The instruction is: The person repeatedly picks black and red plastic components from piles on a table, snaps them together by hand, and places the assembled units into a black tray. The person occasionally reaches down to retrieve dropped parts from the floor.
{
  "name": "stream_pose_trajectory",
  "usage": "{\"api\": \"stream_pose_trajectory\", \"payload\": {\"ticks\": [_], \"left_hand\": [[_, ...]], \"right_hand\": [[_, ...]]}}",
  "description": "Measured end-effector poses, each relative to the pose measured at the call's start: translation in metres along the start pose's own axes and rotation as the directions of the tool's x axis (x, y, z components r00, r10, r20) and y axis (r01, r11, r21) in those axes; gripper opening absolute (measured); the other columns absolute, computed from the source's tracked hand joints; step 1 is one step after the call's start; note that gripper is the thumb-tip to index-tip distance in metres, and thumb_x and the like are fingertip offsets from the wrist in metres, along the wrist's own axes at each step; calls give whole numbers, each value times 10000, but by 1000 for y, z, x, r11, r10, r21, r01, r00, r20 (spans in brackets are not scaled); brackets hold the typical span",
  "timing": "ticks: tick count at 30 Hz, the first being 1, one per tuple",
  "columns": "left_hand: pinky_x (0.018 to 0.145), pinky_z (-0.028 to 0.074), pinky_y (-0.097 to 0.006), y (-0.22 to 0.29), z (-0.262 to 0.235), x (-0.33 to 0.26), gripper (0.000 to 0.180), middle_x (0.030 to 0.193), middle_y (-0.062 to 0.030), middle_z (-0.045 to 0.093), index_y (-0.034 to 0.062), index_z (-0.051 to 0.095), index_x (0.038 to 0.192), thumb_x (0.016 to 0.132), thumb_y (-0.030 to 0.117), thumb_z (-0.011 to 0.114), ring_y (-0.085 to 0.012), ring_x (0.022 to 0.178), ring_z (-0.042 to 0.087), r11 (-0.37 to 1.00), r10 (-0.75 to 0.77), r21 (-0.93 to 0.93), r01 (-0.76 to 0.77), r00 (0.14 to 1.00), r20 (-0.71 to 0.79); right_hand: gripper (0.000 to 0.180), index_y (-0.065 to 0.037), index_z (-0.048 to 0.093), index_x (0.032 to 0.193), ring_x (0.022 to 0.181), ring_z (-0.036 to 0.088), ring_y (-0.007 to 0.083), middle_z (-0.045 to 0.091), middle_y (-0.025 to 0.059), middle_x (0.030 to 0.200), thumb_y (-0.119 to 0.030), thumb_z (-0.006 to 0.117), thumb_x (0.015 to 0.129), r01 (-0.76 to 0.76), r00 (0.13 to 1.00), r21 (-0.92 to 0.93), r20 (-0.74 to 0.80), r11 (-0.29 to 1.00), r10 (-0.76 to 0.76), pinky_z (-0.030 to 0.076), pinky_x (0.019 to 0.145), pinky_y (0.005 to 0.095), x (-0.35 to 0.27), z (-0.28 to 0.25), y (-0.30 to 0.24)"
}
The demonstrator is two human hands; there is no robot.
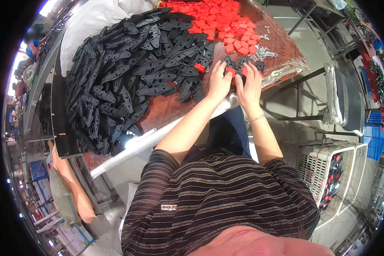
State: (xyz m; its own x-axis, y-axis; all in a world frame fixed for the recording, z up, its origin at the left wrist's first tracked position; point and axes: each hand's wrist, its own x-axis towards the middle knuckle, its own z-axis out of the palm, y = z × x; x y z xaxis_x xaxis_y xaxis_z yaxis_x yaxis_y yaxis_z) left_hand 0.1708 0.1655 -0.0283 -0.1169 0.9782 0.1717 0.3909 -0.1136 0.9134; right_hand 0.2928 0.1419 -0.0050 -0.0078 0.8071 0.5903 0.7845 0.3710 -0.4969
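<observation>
My left hand (219, 81) and my right hand (249, 83) meet over the table's near edge, both closed on a black plastic piece with a red insert (237, 69) held between them. A big heap of flat black pointed plastic pieces (128, 72) lies to the left of my hands. One loose red part (199, 67) rests beside the heap, close to my left hand. A pile of small red plastic blocks (219, 19) lies beyond my hands, at the far side of the table.
Small shiny metal screws (262, 52) lie scattered right of the red pile. The table (166, 106) has a reddish top under clear film. A white slotted crate (328, 170) holding finished black-and-red pieces stands on the floor at my right, with blue crates (376, 141) beyond.
</observation>
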Motion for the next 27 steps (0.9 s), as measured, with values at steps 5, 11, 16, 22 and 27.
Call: {"api": "stream_pose_trajectory", "payload": {"ticks": [5,11,16,22,27], "left_hand": [[982,368,-328,19,-32,-15,369,1249,-150,504,32,570,1144,778,71,597,-259,1180,468,986,152,-59,-159,983,-101],[795,441,-254,3,-113,-40,201,981,-52,569,19,583,1005,806,-6,574,-122,867,536,995,95,18,-97,902,-421],[720,466,-243,-6,-145,-49,151,875,-52,612,7,593,964,817,39,601,-118,783,578,999,18,37,-6,950,-312],[791,475,-367,8,-128,-46,411,955,-135,604,24,598,1012,665,181,753,-294,875,596,833,195,545,-97,973,-125],[776,488,-350,2,-129,-40,441,938,-128,605,16,592,1063,660,123,736,-263,876,601,882,21,470,28,995,-98]], "right_hand": [[205,-76,595,966,900,565,293,606,96,932,-155,637,782,3,999,-9,33,1000,-2,440,783,393,47,-13,17],[117,-61,642,767,822,614,297,620,123,808,-152,653,694,310,891,-236,410,921,-195,500,716,389,114,33,38],[78,-42,622,681,739,619,334,606,163,687,-118,610,687,372,775,-144,592,917,-221,500,682,420,133,61,47],[150,-20,545,803,711,607,316,608,147,728,-108,608,699,183,888,88,413,979,-203,482,640,398,116,39,13],[189,-2,588,981,697,584,77,620,28,789,-41,620,799,-199,877,573,466,795,-117,474,614,229,58,10,-34]]}}
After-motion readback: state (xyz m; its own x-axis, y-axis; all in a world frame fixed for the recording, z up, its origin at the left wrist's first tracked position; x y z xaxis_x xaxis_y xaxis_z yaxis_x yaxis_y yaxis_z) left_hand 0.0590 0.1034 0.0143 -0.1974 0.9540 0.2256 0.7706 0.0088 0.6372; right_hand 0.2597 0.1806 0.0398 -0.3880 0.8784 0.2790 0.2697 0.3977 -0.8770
